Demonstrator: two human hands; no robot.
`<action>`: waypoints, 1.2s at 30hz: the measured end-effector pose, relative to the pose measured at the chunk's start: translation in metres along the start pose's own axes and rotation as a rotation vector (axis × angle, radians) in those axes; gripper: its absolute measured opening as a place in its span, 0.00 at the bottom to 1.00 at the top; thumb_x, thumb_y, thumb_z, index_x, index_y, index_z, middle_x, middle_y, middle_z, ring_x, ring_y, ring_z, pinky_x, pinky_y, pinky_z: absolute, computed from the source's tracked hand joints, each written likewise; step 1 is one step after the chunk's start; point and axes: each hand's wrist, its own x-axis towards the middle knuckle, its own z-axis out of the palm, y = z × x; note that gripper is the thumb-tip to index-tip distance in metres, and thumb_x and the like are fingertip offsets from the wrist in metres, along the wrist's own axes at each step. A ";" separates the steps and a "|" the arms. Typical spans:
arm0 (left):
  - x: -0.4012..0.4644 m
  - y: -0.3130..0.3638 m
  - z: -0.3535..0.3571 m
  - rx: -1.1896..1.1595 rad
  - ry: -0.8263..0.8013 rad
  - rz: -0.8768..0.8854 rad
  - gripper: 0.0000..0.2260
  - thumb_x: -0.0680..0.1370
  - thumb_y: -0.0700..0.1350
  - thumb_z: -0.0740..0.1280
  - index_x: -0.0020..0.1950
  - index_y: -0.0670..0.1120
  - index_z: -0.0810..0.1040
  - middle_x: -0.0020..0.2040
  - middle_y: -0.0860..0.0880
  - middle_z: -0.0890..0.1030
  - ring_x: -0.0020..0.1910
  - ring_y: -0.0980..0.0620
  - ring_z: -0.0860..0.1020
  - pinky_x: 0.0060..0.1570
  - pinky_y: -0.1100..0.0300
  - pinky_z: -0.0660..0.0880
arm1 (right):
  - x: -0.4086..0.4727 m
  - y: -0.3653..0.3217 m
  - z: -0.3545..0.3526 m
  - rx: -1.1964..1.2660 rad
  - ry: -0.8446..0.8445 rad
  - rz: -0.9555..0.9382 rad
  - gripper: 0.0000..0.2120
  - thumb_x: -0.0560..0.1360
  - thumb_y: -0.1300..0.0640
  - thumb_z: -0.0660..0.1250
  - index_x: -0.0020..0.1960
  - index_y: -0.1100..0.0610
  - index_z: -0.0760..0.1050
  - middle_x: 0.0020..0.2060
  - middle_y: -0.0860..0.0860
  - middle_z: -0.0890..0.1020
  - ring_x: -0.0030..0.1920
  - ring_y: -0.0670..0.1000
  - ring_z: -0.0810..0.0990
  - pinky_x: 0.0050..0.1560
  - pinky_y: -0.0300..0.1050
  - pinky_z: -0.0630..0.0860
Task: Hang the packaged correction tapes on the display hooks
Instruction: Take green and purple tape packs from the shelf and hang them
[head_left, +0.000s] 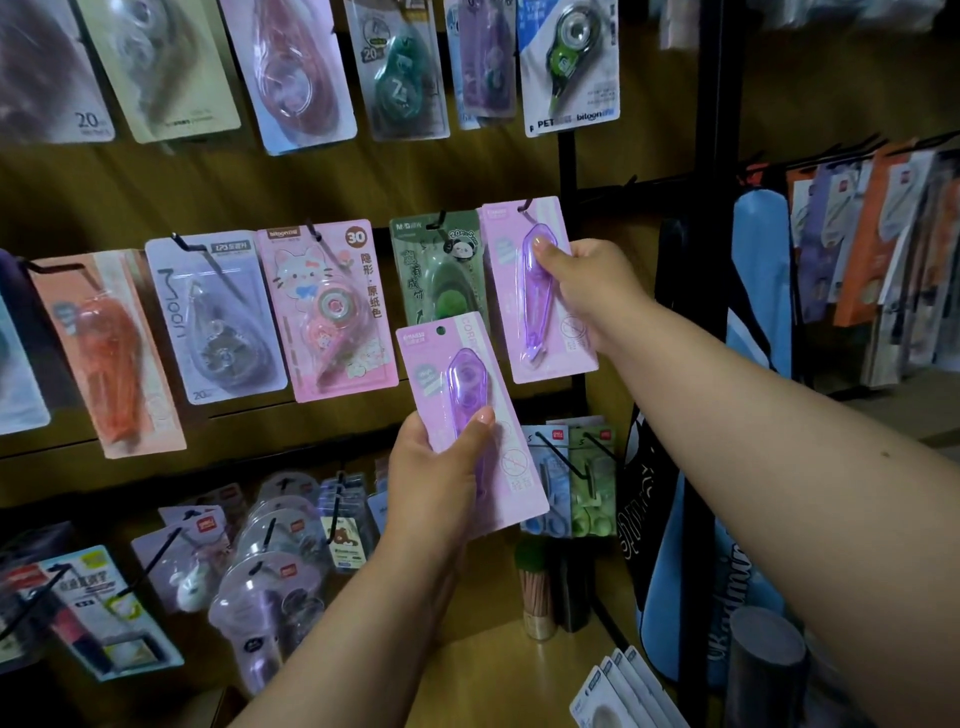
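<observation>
My right hand (584, 291) grips a pink card with a purple correction tape (535, 296) at its right edge, thumb on the blister. The card's top hole sits at a black display hook (525, 203) at the right end of the middle row. My left hand (431, 467) holds a second pink packaged purple correction tape (467, 415) lower down, tilted, in front of the board and off any hook. Its hang hole is free.
Other packaged tapes hang on the middle row: a green one (441, 265), a pink cat one (327, 312), a grey one (218, 317) and an orange one (109, 353). More rows hang above and below. A black rack post (711, 260) stands right. A wooden shelf (498, 675) lies below.
</observation>
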 end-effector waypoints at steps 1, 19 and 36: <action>0.000 0.000 0.000 -0.003 -0.001 0.000 0.13 0.77 0.46 0.71 0.61 0.50 0.78 0.52 0.48 0.86 0.50 0.46 0.85 0.52 0.41 0.81 | 0.004 0.001 0.003 -0.021 0.017 0.007 0.15 0.77 0.45 0.65 0.40 0.56 0.72 0.48 0.58 0.83 0.47 0.57 0.84 0.46 0.50 0.81; 0.005 0.007 0.011 0.040 -0.049 0.046 0.11 0.83 0.54 0.59 0.56 0.52 0.78 0.51 0.45 0.86 0.48 0.44 0.85 0.49 0.43 0.82 | -0.072 0.041 0.007 -0.018 0.023 -0.078 0.18 0.74 0.45 0.68 0.56 0.56 0.74 0.44 0.47 0.77 0.43 0.45 0.76 0.43 0.39 0.71; -0.002 0.012 0.016 0.054 -0.096 0.094 0.14 0.84 0.50 0.57 0.46 0.44 0.76 0.36 0.48 0.78 0.30 0.55 0.76 0.30 0.62 0.76 | -0.057 0.011 -0.010 0.166 -0.071 -0.078 0.07 0.76 0.54 0.68 0.46 0.57 0.77 0.45 0.56 0.84 0.46 0.56 0.84 0.55 0.58 0.79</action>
